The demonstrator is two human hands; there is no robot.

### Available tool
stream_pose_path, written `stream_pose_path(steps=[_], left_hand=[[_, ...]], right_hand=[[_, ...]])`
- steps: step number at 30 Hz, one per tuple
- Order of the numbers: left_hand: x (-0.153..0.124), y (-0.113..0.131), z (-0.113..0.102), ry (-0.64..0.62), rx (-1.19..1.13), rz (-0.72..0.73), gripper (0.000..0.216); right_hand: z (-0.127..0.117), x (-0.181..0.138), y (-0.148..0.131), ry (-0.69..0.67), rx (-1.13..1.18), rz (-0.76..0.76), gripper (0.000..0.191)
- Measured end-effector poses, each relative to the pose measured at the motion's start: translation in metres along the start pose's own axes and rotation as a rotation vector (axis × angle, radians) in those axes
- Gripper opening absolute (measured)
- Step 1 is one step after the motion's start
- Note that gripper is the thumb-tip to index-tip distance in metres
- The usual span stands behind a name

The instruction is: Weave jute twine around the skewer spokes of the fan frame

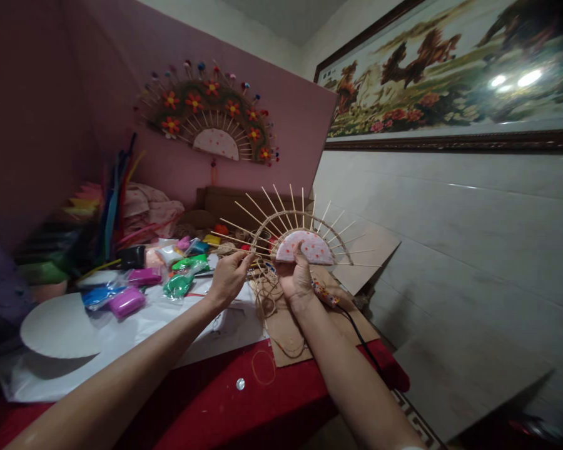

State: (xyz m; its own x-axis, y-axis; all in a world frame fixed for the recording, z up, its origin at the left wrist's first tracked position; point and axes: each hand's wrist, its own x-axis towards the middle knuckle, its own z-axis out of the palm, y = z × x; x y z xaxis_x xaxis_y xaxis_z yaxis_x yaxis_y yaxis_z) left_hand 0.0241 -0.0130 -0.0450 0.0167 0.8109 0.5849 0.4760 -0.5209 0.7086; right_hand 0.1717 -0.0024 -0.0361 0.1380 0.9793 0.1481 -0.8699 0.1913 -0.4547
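A half-round fan frame (304, 246) of white fabric with red dots has thin wooden sticks fanning out from its curved edge. My right hand (294, 280) grips it from below, thumb on the front of the fabric. An arc of brown twine (281, 216) runs across the sticks partway out. At the left end of that arc, my left hand (229, 275) is closed in a pinch on the twine, close to the lowest sticks. Loose twine (267, 301) hangs and coils beneath the frame, over a cardboard sheet (288, 350).
Packets of coloured clay (127, 302) lie on white paper at left, beside a white disc (59, 326). A glue gun (325, 292) with a black cord rests on the cardboard. Behind, a finished flowered fan (194, 103) hangs against a pink board. A red cloth (206, 400) covers the table.
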Motion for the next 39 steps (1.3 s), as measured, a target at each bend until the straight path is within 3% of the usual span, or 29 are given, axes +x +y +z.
stream_pose_path(steps=[19,39], left_hand=[[-0.003,0.0074,-0.0038,-0.004,0.139,0.021,0.039],[-0.0055,0.0045,-0.0018,-0.001,0.127,0.039,0.032]], right_hand=[[-0.0021,0.0016,0.0022,-0.013,-0.045,-0.021,0.03],[-0.0016,0.0016,0.0026,0.02,-0.045,-0.027,0.031]])
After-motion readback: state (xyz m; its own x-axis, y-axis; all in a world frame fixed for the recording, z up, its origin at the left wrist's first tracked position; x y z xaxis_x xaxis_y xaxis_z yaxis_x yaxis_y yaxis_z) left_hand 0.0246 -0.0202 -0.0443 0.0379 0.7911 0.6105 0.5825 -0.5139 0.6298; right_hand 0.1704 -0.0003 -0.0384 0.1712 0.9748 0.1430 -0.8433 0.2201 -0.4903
